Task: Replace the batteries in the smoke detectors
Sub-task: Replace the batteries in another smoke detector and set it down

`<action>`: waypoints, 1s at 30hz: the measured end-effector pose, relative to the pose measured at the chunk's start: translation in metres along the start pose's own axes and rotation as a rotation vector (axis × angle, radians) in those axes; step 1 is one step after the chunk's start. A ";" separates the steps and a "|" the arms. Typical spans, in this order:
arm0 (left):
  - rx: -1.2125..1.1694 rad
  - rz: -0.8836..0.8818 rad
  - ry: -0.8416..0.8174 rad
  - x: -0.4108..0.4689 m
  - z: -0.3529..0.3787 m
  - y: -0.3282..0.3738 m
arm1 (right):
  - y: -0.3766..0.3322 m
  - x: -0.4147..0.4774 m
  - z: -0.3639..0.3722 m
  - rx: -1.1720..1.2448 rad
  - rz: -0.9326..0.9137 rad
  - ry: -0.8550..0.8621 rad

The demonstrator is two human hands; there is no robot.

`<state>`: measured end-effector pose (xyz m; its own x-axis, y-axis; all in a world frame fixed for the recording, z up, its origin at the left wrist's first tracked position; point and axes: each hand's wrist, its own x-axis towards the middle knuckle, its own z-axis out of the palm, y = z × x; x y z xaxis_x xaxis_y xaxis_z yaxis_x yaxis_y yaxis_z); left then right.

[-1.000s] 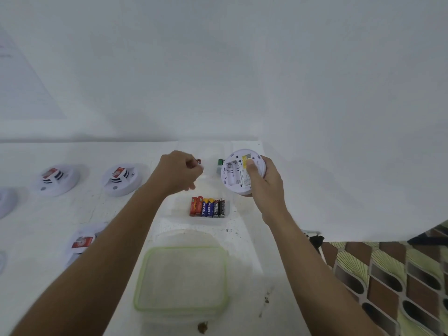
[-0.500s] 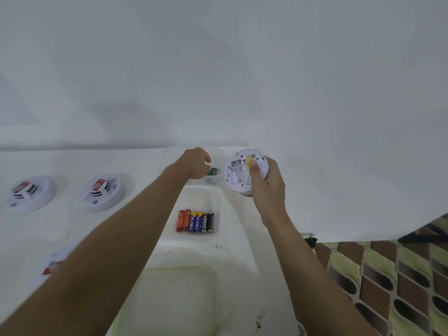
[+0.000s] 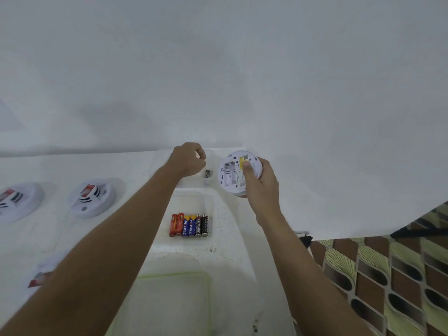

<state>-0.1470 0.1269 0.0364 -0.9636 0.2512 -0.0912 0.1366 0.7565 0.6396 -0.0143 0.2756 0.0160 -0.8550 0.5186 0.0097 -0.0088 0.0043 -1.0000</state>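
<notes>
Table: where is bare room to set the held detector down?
Free: strip between the left detectors and the wall; a narrow patch between the battery row and the table edge. Crowded around the left hand, tub and held detector.

Soft, even, fairly bright light; white wall (image 3: 218,69) and white tabletop (image 3: 48,238) washed out, low contrast. Faint grey shadows on wall far left. Wide-angle bending at edges. Near green-rimmed clear plastic lid (image 3: 174,301) blurred; brand print on row of coloured cylindrical batteries (image 3: 189,225) sharp.

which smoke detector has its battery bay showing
The smoke detector held in the right hand; the other detectors lie face up on the table.
</notes>
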 end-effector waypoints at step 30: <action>-0.243 0.486 0.351 -0.057 0.036 0.014 | 0.003 0.008 0.014 0.074 0.019 0.042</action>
<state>-0.0821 0.1449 0.0228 -0.8285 0.2868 0.4810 0.5600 0.4375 0.7036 -0.0287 0.2676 0.0132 -0.8331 0.5530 -0.0104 -0.0327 -0.0681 -0.9971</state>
